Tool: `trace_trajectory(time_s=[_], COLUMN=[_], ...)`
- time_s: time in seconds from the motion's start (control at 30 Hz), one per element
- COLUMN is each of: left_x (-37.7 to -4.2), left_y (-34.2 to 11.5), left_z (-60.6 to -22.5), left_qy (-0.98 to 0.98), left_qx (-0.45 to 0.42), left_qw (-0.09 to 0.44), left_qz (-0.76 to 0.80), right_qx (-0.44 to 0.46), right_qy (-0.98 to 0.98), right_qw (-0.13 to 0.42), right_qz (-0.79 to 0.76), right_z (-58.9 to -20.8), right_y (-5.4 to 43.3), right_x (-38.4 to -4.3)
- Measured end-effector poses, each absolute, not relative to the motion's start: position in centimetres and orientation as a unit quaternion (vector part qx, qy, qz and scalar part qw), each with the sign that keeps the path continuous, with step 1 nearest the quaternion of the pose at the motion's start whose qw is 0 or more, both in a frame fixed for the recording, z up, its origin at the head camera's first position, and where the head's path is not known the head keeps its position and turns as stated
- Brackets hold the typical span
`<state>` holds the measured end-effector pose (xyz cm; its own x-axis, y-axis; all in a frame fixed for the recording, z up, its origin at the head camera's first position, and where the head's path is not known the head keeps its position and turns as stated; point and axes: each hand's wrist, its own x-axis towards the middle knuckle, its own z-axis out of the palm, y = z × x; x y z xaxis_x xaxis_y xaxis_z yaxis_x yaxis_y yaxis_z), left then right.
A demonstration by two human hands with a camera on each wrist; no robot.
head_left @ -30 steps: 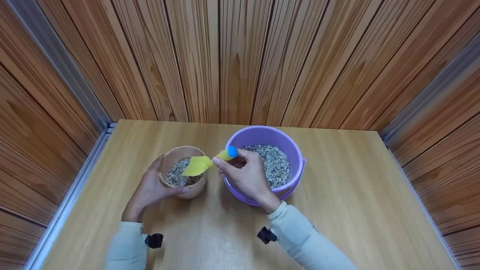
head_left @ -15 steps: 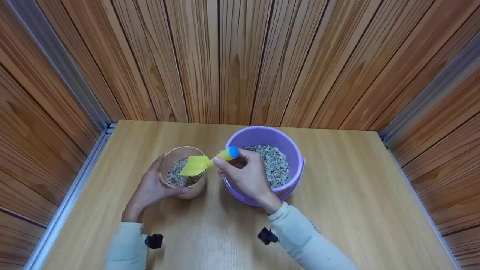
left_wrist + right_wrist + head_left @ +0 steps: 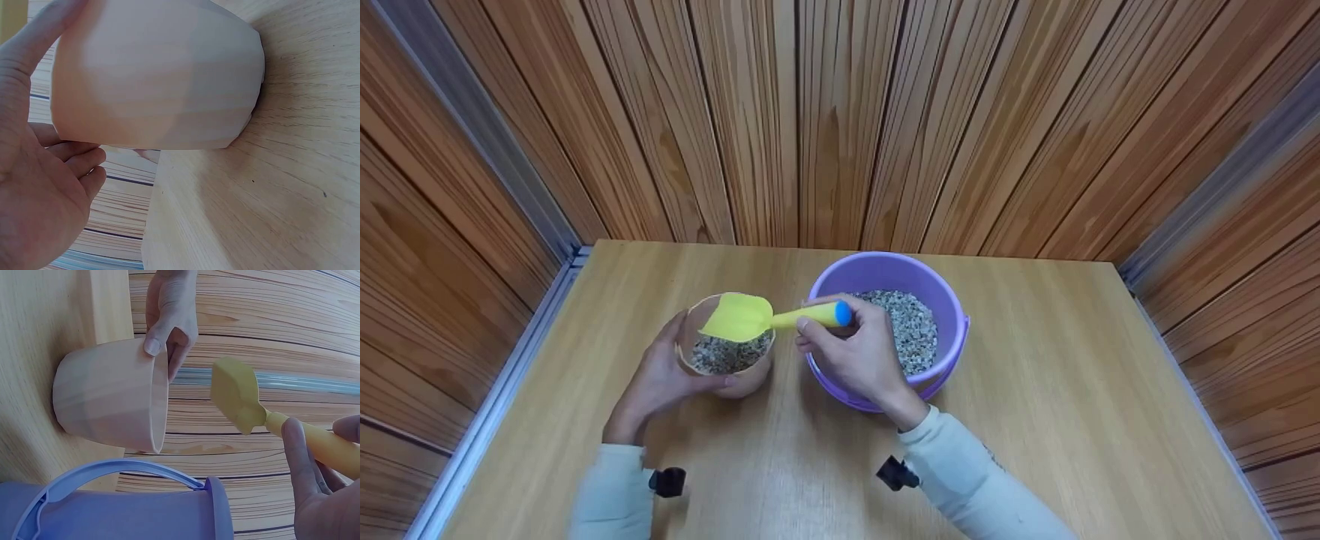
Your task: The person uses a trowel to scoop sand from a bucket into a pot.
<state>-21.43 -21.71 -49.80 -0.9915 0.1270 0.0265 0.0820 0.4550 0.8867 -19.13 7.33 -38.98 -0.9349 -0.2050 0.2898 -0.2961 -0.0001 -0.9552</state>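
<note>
- Pinching a yellow toy shovel (image 3: 757, 318) with a blue-ended handle, the person's right hand (image 3: 859, 352) is keeping its thumb and fingers on the round grip.
- Curling round a beige tapered pot (image 3: 751, 381), the left hand (image 3: 660, 379) is gripping it, thumb on the near side, fingers at the far side.
- That pot is standing base-down on a pale wooden table (image 3: 1035, 375), with speckled grey gravel (image 3: 725, 356) lying inside.
- The shovel's long axis is running leftward from the right hand to the pot, sloping so that the blade is sitting lower than the handle.
- The blade is hanging above the pot's mouth, apart from the rim; its tip is pointing towards the left hand, the nearer one to it.
- Whether its hollow or its back is facing up, I am not managing to tell.
- A round purple bucket (image 3: 896, 271), also holding gravel, is standing to the pot's right, its rim partly hidden behind the right hand.
</note>
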Motion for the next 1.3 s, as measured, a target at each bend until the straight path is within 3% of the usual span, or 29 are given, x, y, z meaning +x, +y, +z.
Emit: trace_trajectory(time_s=[0.67, 0.97, 1.3], left_x=[-21.6, -21.5, -21.3], left_y=[-21.8, -21.7, -21.6], left_z=[-49.9, -49.5, -49.5], left_qy=[0.855, 0.854, 0.852], left_qx=[0.075, 0.046, 0.055], left_qw=[0.004, 0.042, 0.029], left_qz=[0.512, 0.516, 0.52], right_qx=[0.19, 0.177, 0.153], right_qy=[-0.658, -0.656, -0.663], right_qw=[0.059, 0.071, 0.106], right_qz=[0.726, 0.731, 0.725], right_z=[-38.5, -38.0, -37.9], right_y=[8.7, 11.8, 15.9], right_x=[-18.8, -18.4, -17.8])
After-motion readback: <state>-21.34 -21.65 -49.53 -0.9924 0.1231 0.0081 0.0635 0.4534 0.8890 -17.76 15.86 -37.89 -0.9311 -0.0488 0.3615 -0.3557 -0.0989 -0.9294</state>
